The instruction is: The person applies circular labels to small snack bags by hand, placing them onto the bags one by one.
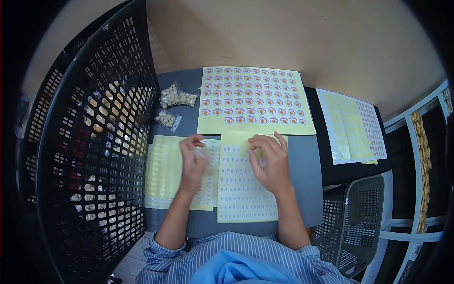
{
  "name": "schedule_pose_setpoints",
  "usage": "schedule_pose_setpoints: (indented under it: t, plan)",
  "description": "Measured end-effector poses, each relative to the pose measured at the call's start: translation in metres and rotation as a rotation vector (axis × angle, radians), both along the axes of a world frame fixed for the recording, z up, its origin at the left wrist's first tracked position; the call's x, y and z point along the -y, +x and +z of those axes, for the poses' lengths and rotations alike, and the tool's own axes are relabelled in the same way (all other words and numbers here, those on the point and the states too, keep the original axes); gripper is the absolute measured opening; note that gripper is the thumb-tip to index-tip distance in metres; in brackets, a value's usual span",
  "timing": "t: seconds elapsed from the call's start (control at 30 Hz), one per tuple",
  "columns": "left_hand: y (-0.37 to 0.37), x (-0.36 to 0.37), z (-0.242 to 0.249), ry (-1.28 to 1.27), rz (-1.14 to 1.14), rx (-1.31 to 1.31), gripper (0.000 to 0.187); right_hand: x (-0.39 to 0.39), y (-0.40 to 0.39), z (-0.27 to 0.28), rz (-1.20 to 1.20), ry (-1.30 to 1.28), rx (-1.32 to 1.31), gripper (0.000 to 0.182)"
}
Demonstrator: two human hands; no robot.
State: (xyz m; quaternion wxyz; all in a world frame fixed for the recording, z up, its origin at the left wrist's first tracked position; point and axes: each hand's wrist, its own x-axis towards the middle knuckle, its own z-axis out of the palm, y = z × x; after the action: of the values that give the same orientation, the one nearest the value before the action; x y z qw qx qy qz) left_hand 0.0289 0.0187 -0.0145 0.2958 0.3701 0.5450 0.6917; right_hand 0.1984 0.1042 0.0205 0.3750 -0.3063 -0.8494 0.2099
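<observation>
My left hand [194,161] is curled around a small clear plastic bag [204,154], over the seam between two sticker sheets. My right hand [269,161] rests on a sheet of small white labels [239,199], its fingertips pinched at the sheet's upper edge. To the left lies a yellow backing sheet [163,173] with most labels gone. A large yellow sheet of round orange stickers [253,99] lies beyond both hands. Two small clear bags of pale pieces [176,97] [168,119] lie at the far left of the grey table [302,165].
A tall black perforated crate [94,142] stands at the left, holding filled bags. More sticker sheets [352,125] lie on a black surface at the right. A grey perforated basket [354,217] sits at the lower right, beside a white shelf rack [421,156].
</observation>
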Motion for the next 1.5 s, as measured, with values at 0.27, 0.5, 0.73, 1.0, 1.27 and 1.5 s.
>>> schedule_pose_setpoints:
  t: [0.27,0.5,0.73,1.0,1.27,1.5]
  plan:
    - [-0.012,0.009,0.021,-0.079,-0.266,0.131,0.03,0.001,-0.006,-0.005,0.125,-0.343,-0.224,0.023]
    - [0.002,0.008,0.019,-0.186,-0.569,-0.271,0.04,0.015,-0.014,-0.005,0.328,-0.762,-0.352,0.058]
    - [0.005,0.003,0.014,-0.114,-0.512,0.586,0.058,0.021,-0.019,0.003,0.163,-1.024,-0.675,0.05]
    - [0.017,-0.002,0.008,-0.196,-0.37,0.456,0.039,0.017,-0.015,-0.004,0.121,-0.779,-0.517,0.046]
    - [0.014,-0.002,0.008,-0.303,-0.37,0.188,0.037,0.002,0.002,0.001,0.18,-0.27,-0.095,0.005]
    - [0.016,-0.001,0.011,-0.337,-0.398,0.202,0.033,0.006,0.002,0.003,0.196,-0.132,0.158,0.008]
